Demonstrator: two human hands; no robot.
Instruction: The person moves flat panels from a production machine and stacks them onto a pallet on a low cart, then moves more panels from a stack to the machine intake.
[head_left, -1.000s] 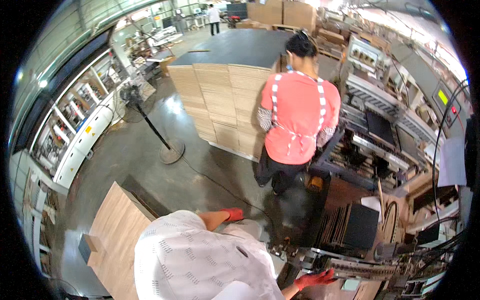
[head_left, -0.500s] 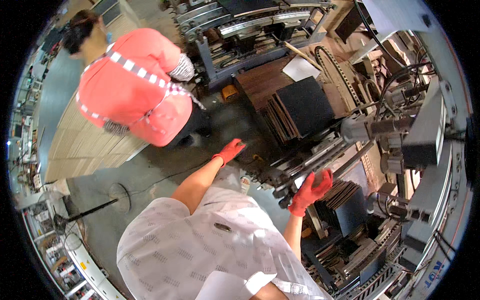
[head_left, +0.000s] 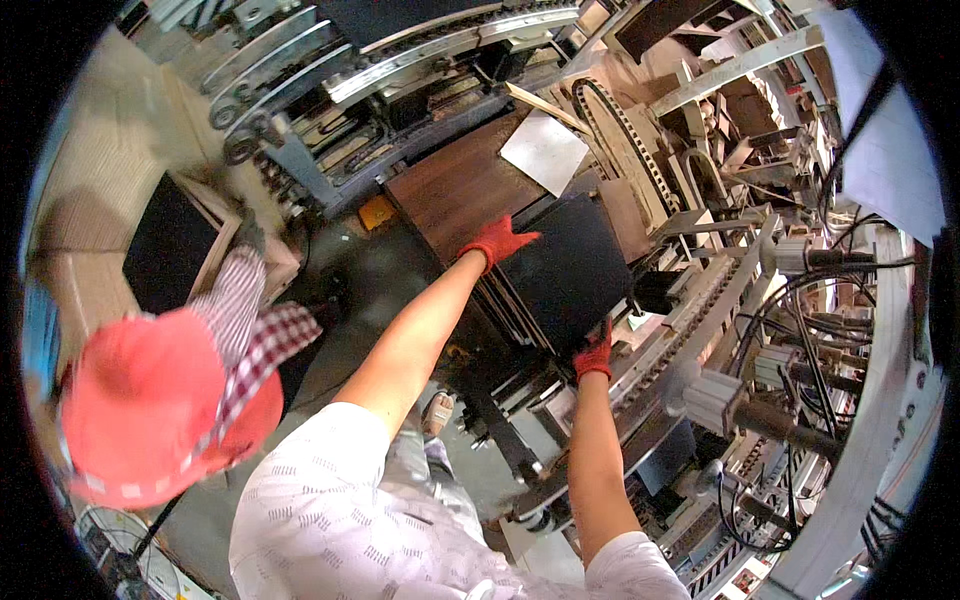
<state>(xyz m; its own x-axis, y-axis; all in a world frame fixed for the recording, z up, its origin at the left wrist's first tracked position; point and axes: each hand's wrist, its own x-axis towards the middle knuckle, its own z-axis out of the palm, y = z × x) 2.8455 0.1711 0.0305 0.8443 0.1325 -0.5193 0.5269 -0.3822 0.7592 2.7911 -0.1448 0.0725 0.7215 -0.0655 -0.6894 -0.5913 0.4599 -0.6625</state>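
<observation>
Both of my hands wear red gloves and reach forward to a stack of dark panels. The top black panel (head_left: 565, 275) lies flat, with the edges of several brown and dark panels showing below it. At its far left corner is my left hand (head_left: 500, 243), fingers spread over the panel's edge. My right hand (head_left: 593, 355) is at the near right corner of the stack, one finger pointing along the panel's side. Its other fingers are partly hidden, so I cannot tell whether they grip the panel.
Beyond the stack lie a brown wooden board (head_left: 465, 185) and a white sheet (head_left: 545, 152). A roller machine (head_left: 400, 90) runs across the back; metal rails and cylinders (head_left: 705, 385) stand at the right. A co-worker in red (head_left: 160, 400) bends over a black panel (head_left: 170, 245) at the left.
My hands have moved forward from empty air to the panel stack. The view has shifted, and the co-worker now appears lower left, leaning over a black panel.
</observation>
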